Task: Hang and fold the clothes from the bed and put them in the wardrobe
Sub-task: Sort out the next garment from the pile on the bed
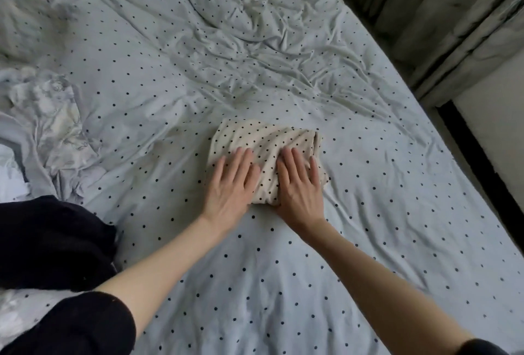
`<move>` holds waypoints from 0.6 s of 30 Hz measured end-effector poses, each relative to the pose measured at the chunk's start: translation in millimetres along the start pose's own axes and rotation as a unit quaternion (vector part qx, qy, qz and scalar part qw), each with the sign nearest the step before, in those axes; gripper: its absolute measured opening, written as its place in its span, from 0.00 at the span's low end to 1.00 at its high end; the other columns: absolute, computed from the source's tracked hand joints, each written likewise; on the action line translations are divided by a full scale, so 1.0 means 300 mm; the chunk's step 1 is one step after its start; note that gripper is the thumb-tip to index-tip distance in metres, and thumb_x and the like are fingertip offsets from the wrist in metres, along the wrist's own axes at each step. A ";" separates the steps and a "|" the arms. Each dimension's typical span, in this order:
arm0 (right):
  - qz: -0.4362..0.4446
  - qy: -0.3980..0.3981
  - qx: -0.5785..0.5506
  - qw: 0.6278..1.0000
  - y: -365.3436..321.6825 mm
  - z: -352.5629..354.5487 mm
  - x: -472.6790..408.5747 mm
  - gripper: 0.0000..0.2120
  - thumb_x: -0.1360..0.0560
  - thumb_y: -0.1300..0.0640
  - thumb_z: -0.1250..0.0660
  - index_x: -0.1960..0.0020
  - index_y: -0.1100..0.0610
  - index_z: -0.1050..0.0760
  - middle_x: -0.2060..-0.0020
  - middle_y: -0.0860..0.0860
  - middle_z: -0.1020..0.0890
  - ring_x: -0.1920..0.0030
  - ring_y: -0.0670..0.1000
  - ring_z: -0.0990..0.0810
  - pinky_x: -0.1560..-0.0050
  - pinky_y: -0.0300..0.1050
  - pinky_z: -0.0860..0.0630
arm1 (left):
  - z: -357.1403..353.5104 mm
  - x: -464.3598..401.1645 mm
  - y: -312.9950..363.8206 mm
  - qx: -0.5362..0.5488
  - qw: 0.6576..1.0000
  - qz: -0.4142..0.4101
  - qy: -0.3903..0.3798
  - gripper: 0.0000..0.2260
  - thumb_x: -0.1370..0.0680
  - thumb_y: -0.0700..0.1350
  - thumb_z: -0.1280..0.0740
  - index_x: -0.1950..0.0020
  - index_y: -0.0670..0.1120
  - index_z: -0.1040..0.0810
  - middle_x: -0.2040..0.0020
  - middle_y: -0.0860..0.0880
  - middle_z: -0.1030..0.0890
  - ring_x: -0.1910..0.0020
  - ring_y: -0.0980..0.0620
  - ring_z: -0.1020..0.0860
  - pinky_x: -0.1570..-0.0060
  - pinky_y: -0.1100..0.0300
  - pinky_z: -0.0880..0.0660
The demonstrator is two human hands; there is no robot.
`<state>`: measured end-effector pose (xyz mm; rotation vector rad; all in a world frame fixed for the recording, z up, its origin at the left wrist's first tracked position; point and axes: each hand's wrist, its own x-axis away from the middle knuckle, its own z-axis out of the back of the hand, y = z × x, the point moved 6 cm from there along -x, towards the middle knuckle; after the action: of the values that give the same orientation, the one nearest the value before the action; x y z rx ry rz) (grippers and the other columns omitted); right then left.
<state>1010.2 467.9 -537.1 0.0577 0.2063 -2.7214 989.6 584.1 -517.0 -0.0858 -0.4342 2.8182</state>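
A cream garment with black dots [263, 139] lies folded into a small packet in the middle of the bed [368, 212], which is covered in pale dotted sheets. My left hand [231, 184] presses flat on the packet's near left part with straight fingers. My right hand [300, 184] lies flat on its near right part, fingers straight and pointing away from me. The wardrobe is out of view.
A black garment [54, 241] lies heaped at the bed's left edge near me. A crumpled pale floral cloth [48, 116] sits behind it on the left. Curtains [453, 28] hang along the right, beyond the bed's edge.
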 end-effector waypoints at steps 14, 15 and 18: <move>-0.046 -0.048 0.011 0.998 0.079 0.344 0.053 0.19 0.25 0.56 0.40 0.35 0.55 0.34 0.45 0.53 0.23 0.47 0.56 0.23 0.55 0.47 0.29 | 0.307 -0.055 -0.033 0.280 0.953 -0.051 0.102 0.18 0.30 0.28 0.43 0.46 0.38 0.20 0.51 0.39 0.18 0.50 0.39 0.19 0.47 0.44 0.23; -0.065 -0.040 0.016 0.997 0.090 0.397 0.108 0.19 0.25 0.55 0.39 0.35 0.55 0.34 0.45 0.53 0.23 0.47 0.56 0.23 0.54 0.47 0.29 | 0.354 -0.046 -0.006 0.289 0.949 -0.066 0.112 0.17 0.29 0.27 0.40 0.44 0.38 0.20 0.49 0.39 0.18 0.48 0.39 0.19 0.45 0.44 0.24; -0.140 0.021 0.035 0.989 0.122 0.571 0.318 0.19 0.27 0.55 0.35 0.37 0.58 0.30 0.46 0.54 0.22 0.48 0.57 0.22 0.53 0.49 0.29 | 0.497 0.006 0.128 0.308 0.927 -0.148 0.152 0.18 0.31 0.27 0.32 0.42 0.38 0.21 0.47 0.39 0.19 0.44 0.40 0.21 0.42 0.43 0.25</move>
<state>935.7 370.7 -379.5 0.1138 0.1405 -3.0098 962.3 506.8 -386.6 -0.2901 0.4729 2.4483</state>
